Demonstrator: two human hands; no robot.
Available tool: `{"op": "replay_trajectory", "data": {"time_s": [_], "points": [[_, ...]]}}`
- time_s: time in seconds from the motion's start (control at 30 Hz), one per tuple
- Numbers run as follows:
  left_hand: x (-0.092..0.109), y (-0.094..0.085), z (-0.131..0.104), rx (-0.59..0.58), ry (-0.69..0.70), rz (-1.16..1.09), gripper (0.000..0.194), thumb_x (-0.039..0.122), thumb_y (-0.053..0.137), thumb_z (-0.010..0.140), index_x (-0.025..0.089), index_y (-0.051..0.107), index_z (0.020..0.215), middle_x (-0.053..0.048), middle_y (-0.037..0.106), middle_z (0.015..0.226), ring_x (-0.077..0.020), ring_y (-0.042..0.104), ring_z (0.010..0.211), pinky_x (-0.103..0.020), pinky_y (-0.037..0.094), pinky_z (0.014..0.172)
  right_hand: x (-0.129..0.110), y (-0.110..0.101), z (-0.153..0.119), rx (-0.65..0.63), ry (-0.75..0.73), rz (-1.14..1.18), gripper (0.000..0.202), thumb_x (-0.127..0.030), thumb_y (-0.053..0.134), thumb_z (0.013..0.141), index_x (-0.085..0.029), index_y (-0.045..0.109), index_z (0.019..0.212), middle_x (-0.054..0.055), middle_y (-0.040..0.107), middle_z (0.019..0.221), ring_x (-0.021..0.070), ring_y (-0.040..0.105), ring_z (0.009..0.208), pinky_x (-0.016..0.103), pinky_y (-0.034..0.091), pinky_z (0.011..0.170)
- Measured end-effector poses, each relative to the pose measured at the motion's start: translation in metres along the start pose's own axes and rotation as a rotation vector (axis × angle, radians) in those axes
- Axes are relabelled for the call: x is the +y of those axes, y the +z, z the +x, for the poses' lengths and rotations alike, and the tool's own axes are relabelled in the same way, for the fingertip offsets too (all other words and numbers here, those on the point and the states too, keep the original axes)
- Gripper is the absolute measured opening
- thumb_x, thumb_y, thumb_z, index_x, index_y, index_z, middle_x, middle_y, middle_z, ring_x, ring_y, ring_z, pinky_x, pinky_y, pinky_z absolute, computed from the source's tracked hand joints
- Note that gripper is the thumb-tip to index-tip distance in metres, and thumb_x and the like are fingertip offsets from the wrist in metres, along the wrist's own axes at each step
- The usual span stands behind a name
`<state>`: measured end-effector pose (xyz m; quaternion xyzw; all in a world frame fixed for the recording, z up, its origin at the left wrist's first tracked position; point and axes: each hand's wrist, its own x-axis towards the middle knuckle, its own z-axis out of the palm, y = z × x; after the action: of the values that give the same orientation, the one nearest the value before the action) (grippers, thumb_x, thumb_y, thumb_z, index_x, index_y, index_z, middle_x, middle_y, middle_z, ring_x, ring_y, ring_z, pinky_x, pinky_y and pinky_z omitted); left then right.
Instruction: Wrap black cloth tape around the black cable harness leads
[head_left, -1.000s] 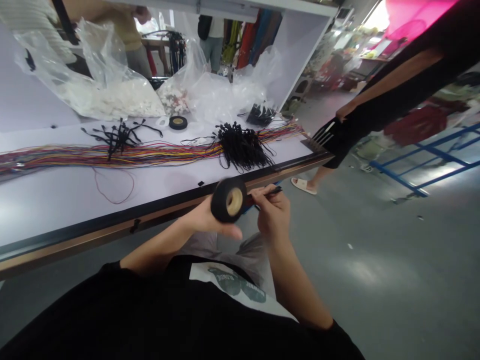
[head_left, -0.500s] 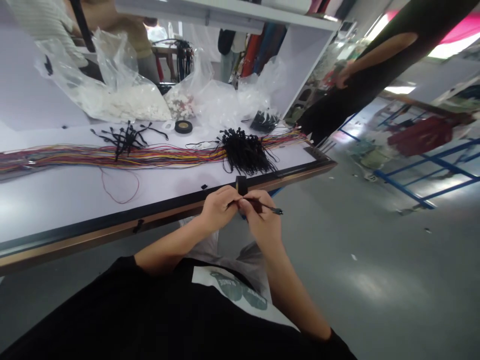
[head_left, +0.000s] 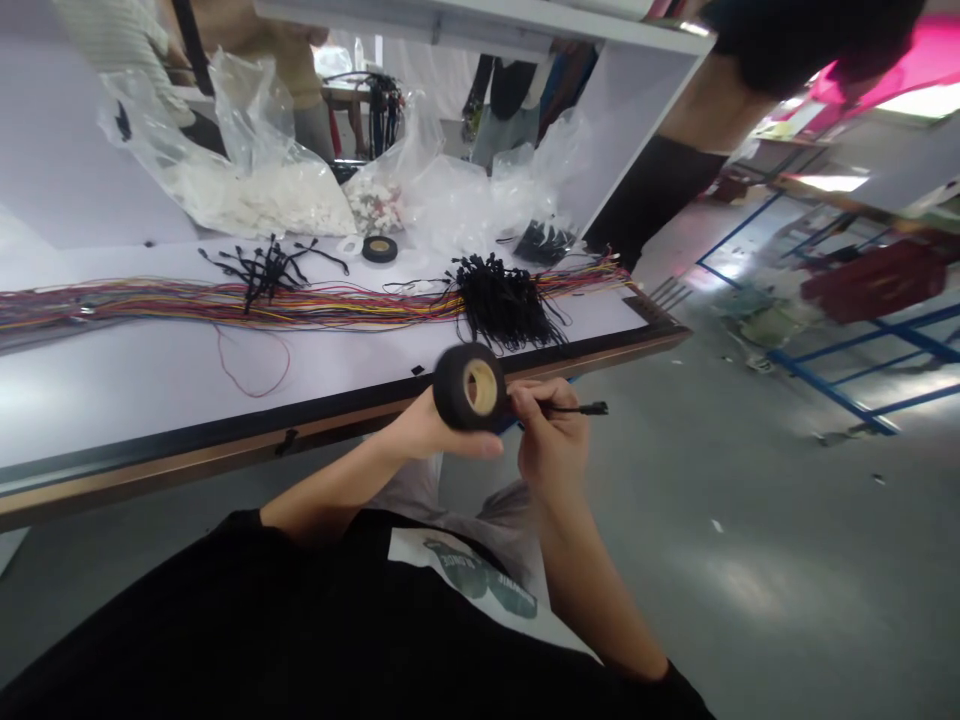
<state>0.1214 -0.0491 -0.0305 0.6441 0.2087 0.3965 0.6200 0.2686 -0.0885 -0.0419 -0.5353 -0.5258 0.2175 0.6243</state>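
My left hand (head_left: pixel 429 430) carries a thick black roll of tape (head_left: pixel 453 385) with a pale core in front of the near edge of a white tabletop (head_left: pixel 352 360), thumb stretched out below the rim; the roll hides the other fingers, so from my remote post their exact grip is hard to read. Just beside it, my right hand (head_left: pixel 553 430) is clamped on a thin black cable (head_left: pixel 564 408), pinched between thumb and curled fingers. The cable's small black connector (head_left: pixel 597 408) sticks out past the knuckles, a hold that seems meant to keep the line steady and its tip free. Both hands are raised, probably to give the wide roll room.

On the tabletop, a dense heap of black cables (head_left: pixel 499 305) lies over a long bundle of red, yellow and dark wires (head_left: pixel 345 310), placed, I judge, within easy reach. A looser black cable cluster (head_left: pixel 264 275) rests on the bundle farther left, and a thin red wire loop (head_left: pixel 287 368) curls toward the near edge. Clear plastic bags (head_left: pixel 454 205) and a second black tape roll (head_left: pixel 380 256) line the back, with heap and bundle in between. A person in black (head_left: pixel 660 195) stands beyond the right end, blocking part of that side.
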Motion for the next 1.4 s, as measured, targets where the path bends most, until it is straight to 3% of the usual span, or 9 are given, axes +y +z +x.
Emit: {"op": "replay_trajectory", "data": {"time_s": [0.17,0.37,0.5,0.67,0.9,1.03,1.17,1.3,1.4], "points": [[0.007,-0.008,-0.006,-0.369,0.186,0.442,0.072,0.043,0.082,0.041,0.019,0.054,0.102,-0.011,0.048,0.116,-0.0276,0.045,0.109,-0.040,0.041,0.094,-0.001,-0.012,0.008,-0.149,0.081,-0.068,0.021,-0.033,0.062,0.074,-0.021,0.052,0.060,-0.001,0.060,0.071,0.0152,0.057,0.071,0.033,0.044,0.071],[-0.017,0.008,0.005,0.210,0.108,0.578,0.005,0.016,0.054,0.073,0.019,0.050,0.072,0.000,0.053,0.076,-0.0134,0.049,0.073,-0.026,0.042,0.070,-0.015,-0.008,0.005,-0.121,-0.180,-0.283,0.017,-0.031,0.061,0.074,-0.022,0.055,0.062,0.000,0.057,0.075,0.0173,0.055,0.077,0.034,0.043,0.074],[-0.027,0.014,0.008,0.298,0.154,0.529,0.014,0.008,0.048,0.070,0.019,0.048,0.061,0.001,0.052,0.067,-0.0130,0.051,0.069,-0.025,0.042,0.066,-0.010,0.004,-0.003,-0.183,-0.054,-0.266,0.008,-0.032,0.056,0.078,-0.024,0.057,0.077,-0.001,0.058,0.071,0.0166,0.056,0.071,0.031,0.045,0.066],[-0.018,0.012,0.007,0.341,0.059,0.158,0.014,0.017,0.058,0.069,0.018,0.053,0.082,-0.001,0.058,0.080,-0.0125,0.056,0.076,-0.026,0.045,0.071,-0.004,0.004,-0.001,-0.010,-0.241,-0.350,0.010,-0.031,0.053,0.080,-0.023,0.054,0.074,0.001,0.060,0.075,0.0173,0.058,0.074,0.034,0.046,0.069],[-0.009,-0.003,0.005,-0.032,-0.204,-0.337,0.054,0.063,0.063,0.057,0.015,0.051,0.080,0.002,0.046,0.059,-0.0065,0.038,0.044,-0.021,0.026,0.039,-0.004,0.006,0.000,-0.108,-0.189,-0.119,0.012,-0.030,0.061,0.075,-0.024,0.055,0.067,0.000,0.065,0.075,0.0163,0.060,0.068,0.033,0.048,0.065],[-0.006,-0.010,-0.003,-0.062,0.055,-0.052,0.065,0.054,0.077,0.048,0.019,0.052,0.096,-0.004,0.051,0.086,-0.0164,0.053,0.078,-0.030,0.047,0.067,0.000,0.008,0.004,-0.046,0.109,0.139,0.021,-0.034,0.063,0.072,-0.022,0.050,0.061,-0.004,0.057,0.059,0.0124,0.052,0.050,0.029,0.044,0.052],[0.000,-0.017,-0.009,-0.327,0.214,0.310,0.073,0.055,0.081,0.038,0.019,0.055,0.097,-0.009,0.046,0.107,-0.0252,0.046,0.104,-0.038,0.043,0.090,-0.012,-0.001,0.010,-0.139,0.063,-0.073,0.018,-0.028,0.063,0.073,-0.021,0.054,0.060,-0.002,0.060,0.063,0.0142,0.057,0.063,0.031,0.045,0.064],[-0.004,-0.011,-0.006,0.032,0.039,0.373,0.031,0.042,0.063,0.072,0.017,0.052,0.086,-0.001,0.049,0.080,-0.0116,0.046,0.068,-0.026,0.044,0.062,-0.024,-0.003,0.010,-0.189,-0.304,-0.269,0.018,-0.026,0.065,0.071,-0.021,0.053,0.058,0.000,0.062,0.074,0.0170,0.058,0.076,0.035,0.044,0.074],[-0.012,-0.002,-0.001,0.196,0.063,0.480,0.006,0.018,0.057,0.074,0.017,0.051,0.073,0.002,0.050,0.069,-0.0098,0.047,0.065,-0.023,0.042,0.063,-0.021,0.004,0.004,-0.125,-0.329,-0.310,0.016,-0.029,0.061,0.075,-0.022,0.055,0.063,-0.001,0.058,0.069,0.0160,0.055,0.071,0.032,0.044,0.067]]}}
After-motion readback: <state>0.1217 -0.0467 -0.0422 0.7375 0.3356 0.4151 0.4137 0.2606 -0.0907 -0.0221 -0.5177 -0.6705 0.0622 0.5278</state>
